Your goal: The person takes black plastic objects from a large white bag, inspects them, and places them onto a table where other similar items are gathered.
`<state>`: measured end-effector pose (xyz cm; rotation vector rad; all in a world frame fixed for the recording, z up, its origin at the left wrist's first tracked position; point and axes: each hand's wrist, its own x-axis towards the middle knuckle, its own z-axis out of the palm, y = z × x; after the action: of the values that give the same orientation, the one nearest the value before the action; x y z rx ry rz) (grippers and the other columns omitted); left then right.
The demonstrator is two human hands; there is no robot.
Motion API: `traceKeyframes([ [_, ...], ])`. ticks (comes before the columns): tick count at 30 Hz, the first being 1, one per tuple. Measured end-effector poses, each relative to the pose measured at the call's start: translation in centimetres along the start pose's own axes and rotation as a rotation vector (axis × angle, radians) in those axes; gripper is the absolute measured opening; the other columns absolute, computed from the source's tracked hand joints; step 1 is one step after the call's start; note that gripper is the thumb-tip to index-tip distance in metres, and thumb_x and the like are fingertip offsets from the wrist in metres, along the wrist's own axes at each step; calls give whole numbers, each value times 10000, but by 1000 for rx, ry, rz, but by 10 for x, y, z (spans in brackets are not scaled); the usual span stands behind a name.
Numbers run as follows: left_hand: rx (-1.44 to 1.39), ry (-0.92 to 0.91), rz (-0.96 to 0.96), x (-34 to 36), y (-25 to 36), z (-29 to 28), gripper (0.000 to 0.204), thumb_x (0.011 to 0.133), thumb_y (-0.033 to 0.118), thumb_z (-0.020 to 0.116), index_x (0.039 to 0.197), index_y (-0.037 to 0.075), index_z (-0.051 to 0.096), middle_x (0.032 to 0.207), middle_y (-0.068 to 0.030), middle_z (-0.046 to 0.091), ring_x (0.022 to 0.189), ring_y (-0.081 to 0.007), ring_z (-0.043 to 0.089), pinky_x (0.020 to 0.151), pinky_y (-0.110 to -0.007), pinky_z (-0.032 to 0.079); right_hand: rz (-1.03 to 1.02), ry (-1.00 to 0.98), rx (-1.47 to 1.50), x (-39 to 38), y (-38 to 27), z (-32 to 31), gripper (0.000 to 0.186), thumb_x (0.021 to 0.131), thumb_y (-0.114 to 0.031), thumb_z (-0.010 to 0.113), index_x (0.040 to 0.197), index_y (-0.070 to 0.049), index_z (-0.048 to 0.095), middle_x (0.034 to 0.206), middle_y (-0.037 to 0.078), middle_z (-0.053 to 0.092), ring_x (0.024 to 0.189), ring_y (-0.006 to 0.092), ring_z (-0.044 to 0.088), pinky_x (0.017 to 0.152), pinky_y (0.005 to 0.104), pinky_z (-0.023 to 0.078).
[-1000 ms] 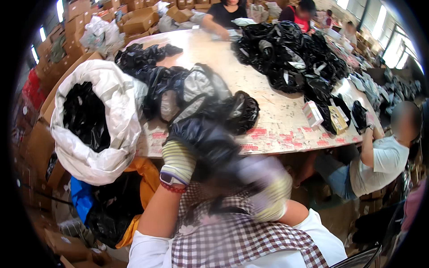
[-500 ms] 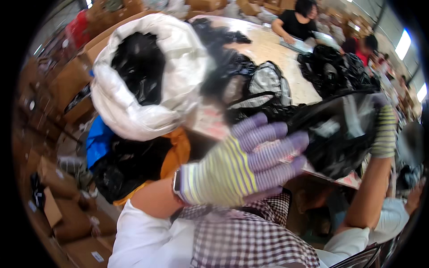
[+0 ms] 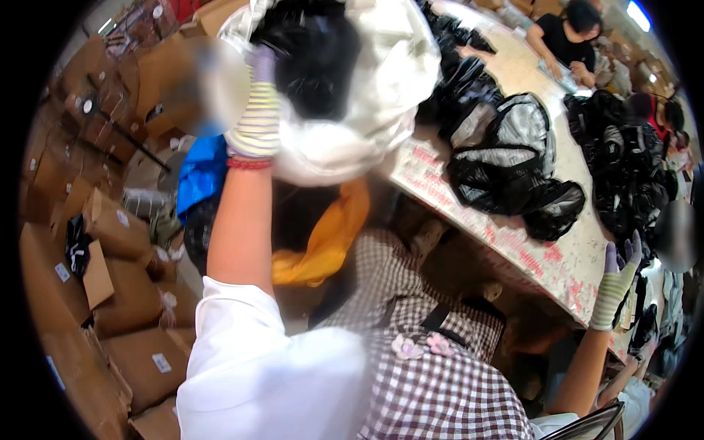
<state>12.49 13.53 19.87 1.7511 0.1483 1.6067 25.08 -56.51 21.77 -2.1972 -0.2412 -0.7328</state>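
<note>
White sack [image 3: 392, 114]: at the top of the frame, left of centre, its wide mouth ringed by a thick, crumpled rim.
Black plastic [image 3: 315, 73]: a shiny, rumpled mass inside the mouth of the white sack.
Left hand [image 3: 254, 121]: at the upper left, in a striped glove, by the left rim of the white sack; its fingers [image 3: 264, 64] point up beside the black plastic, and whether they are clamped on anything I cannot tell.
Red bracelet [image 3: 248, 163]: around the left wrist, just below the glove.
Right hand [image 3: 618, 286]: at the right of the frame, in a matching glove, its fingers pointing up and spread apart; it shows in front of the tabletop's near edge, and I cannot tell whether it touches.
Tabletop [image 3: 480, 226]: pale and worn, slanting from top centre towards the lower right, with red patches along the near edge.
Black bundles [image 3: 491, 183]: on the tabletop, right of the white sack, some with grey panels.
Dark heap [image 3: 616, 161]: farther right on the tabletop.
Blue plastic [image 3: 199, 172]: below the left side of the white sack.
Orange cloth [image 3: 337, 231]: under the sack, left of centre.
Checked apron [image 3: 447, 392]: lower centre, bearing pale pink flowers [image 3: 440, 345].
Cardboard boxes [image 3: 128, 293]: piled along the left side.
Person in a black top [image 3: 572, 48]: across the tabletop, upper right.
</note>
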Motion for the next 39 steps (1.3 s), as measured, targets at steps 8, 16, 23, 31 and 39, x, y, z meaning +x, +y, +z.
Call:
traceKeyframes([
  [8,613,-445,-233,-99,133,-84,229,892,153,729,1070,44,633,913,-99,701,815,-227,650,787,-344,525,-266,-105,-227,-97,11,7,376,927,-12,618,1301,-8,578,1436,156,522,1215,259,552,913,348,485],
  [16,912,-1006,-502,-323,-133,-110,418,916,254,580,1288,63,593,1263,-290,604,1225,-419,549,1012,-469,457,-130,-359,-59,-102,-44,44,257,901,-2,618,1157,-29,624,1347,160,570,1194,273,566,917,363,480],
  [23,926,-761,-527,-291,-50,-95,534,705,403,815,991,-37,718,1073,-271,677,975,-440,638,884,-457,525,-534,-427,-22,-91,-97,68,219,781,17,722,981,-48,660,1056,143,682,960,332,649,852,414,511],
  [31,-105,-444,-908,-197,87,-79,329,773,-46,719,1093,18,677,957,-24,696,793,-114,640,692,-260,527,-480,-529,-262,-31,-149,155,409,822,-86,690,1210,-45,571,1178,197,628,930,369,669,772,452,549],
  [39,-750,138,-842,-133,244,41,543,911,153,714,1401,9,530,1319,-102,592,1165,-162,577,1038,-347,448,-573,-429,-185,-80,-113,162,294,668,-18,675,957,-40,622,1005,123,587,890,332,617,722,451,514],
])
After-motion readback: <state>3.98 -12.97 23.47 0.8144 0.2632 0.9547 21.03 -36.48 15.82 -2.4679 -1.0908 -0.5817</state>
